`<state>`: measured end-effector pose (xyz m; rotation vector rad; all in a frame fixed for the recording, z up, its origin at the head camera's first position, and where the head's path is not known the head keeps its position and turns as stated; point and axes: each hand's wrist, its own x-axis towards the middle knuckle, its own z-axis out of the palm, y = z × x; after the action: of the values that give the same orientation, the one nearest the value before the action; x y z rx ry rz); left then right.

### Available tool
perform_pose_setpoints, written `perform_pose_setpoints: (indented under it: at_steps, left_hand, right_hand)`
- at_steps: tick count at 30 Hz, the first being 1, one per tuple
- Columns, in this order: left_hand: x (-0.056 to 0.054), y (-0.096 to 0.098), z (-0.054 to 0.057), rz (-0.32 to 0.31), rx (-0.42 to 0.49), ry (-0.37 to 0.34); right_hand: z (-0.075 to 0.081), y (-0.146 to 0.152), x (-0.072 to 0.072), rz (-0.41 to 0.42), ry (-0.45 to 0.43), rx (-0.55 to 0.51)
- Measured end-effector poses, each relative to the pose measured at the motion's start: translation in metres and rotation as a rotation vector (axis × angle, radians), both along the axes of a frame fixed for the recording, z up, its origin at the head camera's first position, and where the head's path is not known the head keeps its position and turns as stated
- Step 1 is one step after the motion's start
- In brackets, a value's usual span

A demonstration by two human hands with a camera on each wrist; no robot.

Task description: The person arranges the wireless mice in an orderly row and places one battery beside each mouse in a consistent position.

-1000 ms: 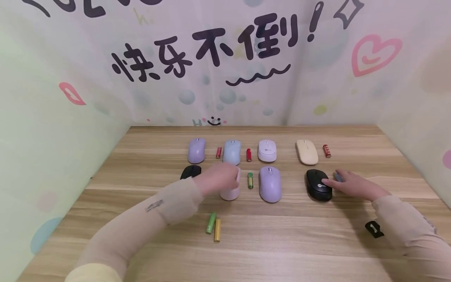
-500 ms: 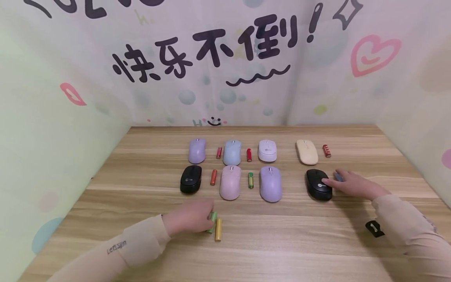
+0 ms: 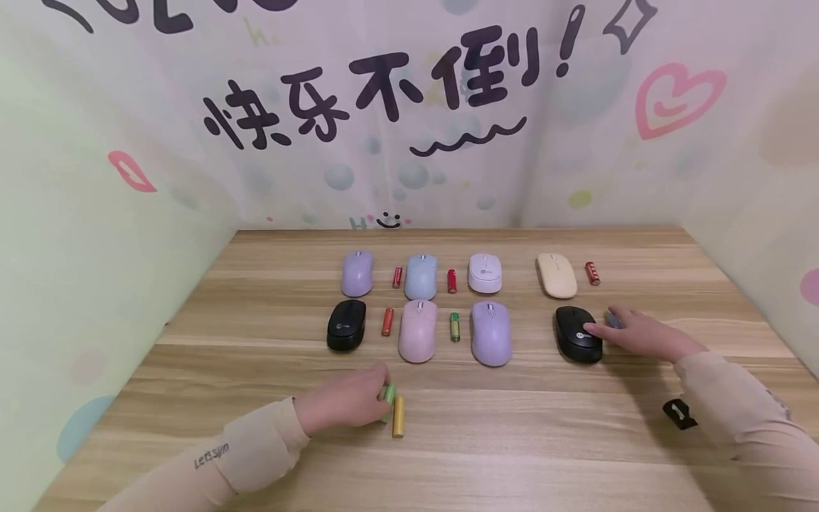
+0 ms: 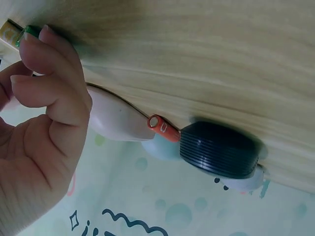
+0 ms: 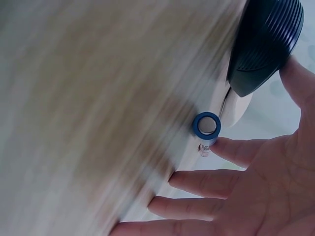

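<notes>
In the head view my left hand [image 3: 348, 398] pinches a green battery [image 3: 389, 393], its fingers hiding part of it. Just right of that lies a yellow battery [image 3: 399, 417]. The left wrist view shows curled fingers at the end of the green battery [image 4: 28, 35]. My right hand [image 3: 649, 336] is spread on the table at the right. Its thumb touches the side of a black mouse [image 3: 579, 336], and its index fingertip rests against a blue-ended battery [image 5: 206, 125], mostly hidden by fingers in the head view.
Behind stand a purple mouse [image 3: 357, 274], blue mouse [image 3: 421, 277], white mouse [image 3: 485, 274] and cream mouse [image 3: 557, 276], with red batteries between. Nearer are a black mouse [image 3: 347, 326], orange battery [image 3: 387, 322], pink mouse [image 3: 419, 332], green-gold battery [image 3: 455, 327] and purple mouse [image 3: 491, 334].
My left hand has come from the pink mouse toward the front left and taken hold of the green battery. The yellow battery has shifted slightly right. My right hand stays put.
</notes>
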<state>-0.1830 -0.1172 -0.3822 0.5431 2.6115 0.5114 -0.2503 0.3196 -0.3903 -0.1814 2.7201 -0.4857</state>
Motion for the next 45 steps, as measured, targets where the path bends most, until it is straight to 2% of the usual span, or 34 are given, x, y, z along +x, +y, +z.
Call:
perform_pose_setpoints:
  at_steps: [4, 9, 17, 27, 37, 45]
  left_hand:
    - [-0.001, 0.002, -0.002, 0.008, 0.03, -0.042]
    - [0.0, 0.005, -0.003, 0.011, 0.039, -0.053]
    - [0.003, 0.01, -0.002, 0.007, 0.033, -0.026]
    - [0.003, 0.013, -0.007, 0.0, 0.0, 0.003]
    - [0.005, 0.018, -0.01, -0.012, -0.048, 0.083]
    - [0.006, 0.017, -0.009, -0.02, -0.035, 0.085]
  right_hand:
    - [0.0, 0.0, 0.0, -0.004, -0.008, -0.003]
    - [-0.002, 0.001, -0.001, -0.005, -0.012, -0.011]
    - [-0.003, 0.001, -0.001, -0.007, -0.015, -0.015]
    - [-0.002, 0.001, -0.001, -0.002, -0.002, -0.004]
    - [0.001, -0.001, 0.0, -0.007, 0.002, 0.001]
    - [0.004, -0.001, -0.002, -0.022, 0.002, -0.002]
